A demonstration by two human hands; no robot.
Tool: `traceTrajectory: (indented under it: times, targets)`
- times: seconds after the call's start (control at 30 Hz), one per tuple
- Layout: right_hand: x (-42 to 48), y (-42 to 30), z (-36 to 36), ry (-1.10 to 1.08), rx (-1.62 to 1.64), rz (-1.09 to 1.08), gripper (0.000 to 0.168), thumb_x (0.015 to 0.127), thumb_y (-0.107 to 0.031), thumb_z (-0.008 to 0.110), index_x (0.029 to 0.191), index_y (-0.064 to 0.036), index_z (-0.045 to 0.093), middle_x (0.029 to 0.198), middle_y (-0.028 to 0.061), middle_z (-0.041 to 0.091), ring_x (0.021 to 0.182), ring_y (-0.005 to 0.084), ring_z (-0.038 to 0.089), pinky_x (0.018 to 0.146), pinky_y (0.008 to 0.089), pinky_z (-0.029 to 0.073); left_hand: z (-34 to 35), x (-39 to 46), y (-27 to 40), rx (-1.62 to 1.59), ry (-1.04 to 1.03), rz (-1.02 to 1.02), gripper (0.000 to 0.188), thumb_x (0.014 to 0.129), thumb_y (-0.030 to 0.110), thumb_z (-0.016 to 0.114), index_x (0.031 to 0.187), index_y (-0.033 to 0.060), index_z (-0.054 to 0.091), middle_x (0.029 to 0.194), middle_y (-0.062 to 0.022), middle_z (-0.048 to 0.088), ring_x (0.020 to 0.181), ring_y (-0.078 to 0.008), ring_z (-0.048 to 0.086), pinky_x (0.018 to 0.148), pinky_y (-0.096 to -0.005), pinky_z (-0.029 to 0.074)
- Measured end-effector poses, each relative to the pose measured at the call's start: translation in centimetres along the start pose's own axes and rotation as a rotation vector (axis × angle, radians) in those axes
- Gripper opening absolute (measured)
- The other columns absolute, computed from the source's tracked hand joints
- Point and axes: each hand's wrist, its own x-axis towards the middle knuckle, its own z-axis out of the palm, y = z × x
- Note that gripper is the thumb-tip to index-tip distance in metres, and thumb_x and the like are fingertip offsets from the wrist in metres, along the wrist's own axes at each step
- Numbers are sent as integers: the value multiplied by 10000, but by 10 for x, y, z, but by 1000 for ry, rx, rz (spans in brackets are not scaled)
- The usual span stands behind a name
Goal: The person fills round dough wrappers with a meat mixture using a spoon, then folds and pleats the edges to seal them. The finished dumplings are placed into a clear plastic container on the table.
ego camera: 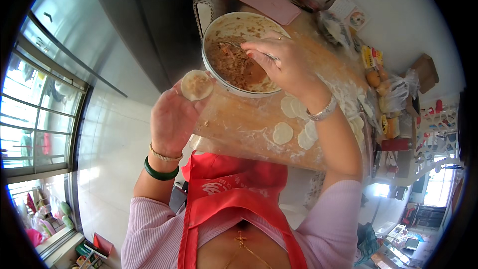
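On the fingers of my left hand [175,119], palm up beside the bowl, lies a round dough wrapper [197,85] with a smear of filling at its middle. My right hand [278,58] is over the right side of a large white bowl [239,91], gripping a metal utensil whose tip is in the brown minced filling [233,63]; its kind is partly hidden by the fingers. Several round dough wrappers lie on the floured wooden board, among them a single one [283,133] and an overlapping group [307,136] near my right forearm.
The wooden board [239,119] bears flour. Behind the bowl lies a pink board [261,0]. Along the wall at right are plastic bags [399,89], food packets [371,56], a cardboard box [424,73] and a calendar [347,10]. More wrappers [357,129] lie beyond my right forearm.
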Motion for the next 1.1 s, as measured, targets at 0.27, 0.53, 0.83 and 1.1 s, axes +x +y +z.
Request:
traceTrajectory:
  times: [0.27,0.53,0.83,1.1]
  targets:
    - [-8,-1,-3,-95,80,27,149,884,-162,670,956,-51,741,767,136,644,720,301,607,655,397,477,4,0,-5,58,21,27,548,930,159,446,1358,-174,372,1464,-329,363,1387,-452,347,1193,-463,286]
    - [-30,-10,-8,-97,68,-52,148,862,-158,691,945,-44,737,721,102,605,736,293,557,714,401,458,5,-10,-8,23,26,0,562,922,170,462,1376,-148,369,1489,-290,357,1389,-472,336,1187,-466,295]
    - [-46,-17,-19,-157,75,-51,150,840,-99,703,980,-52,734,751,79,630,755,269,557,769,378,461,6,-16,-22,40,35,35,577,914,185,470,1396,-116,370,1500,-267,356,1385,-475,343,1183,-464,302]
    - [-56,-26,-31,-192,128,80,188,833,-73,703,1018,-64,736,808,70,685,761,250,603,747,373,481,5,-17,-21,70,24,22,575,920,186,462,1406,-104,360,1514,-247,340,1389,-461,343,1184,-467,301]
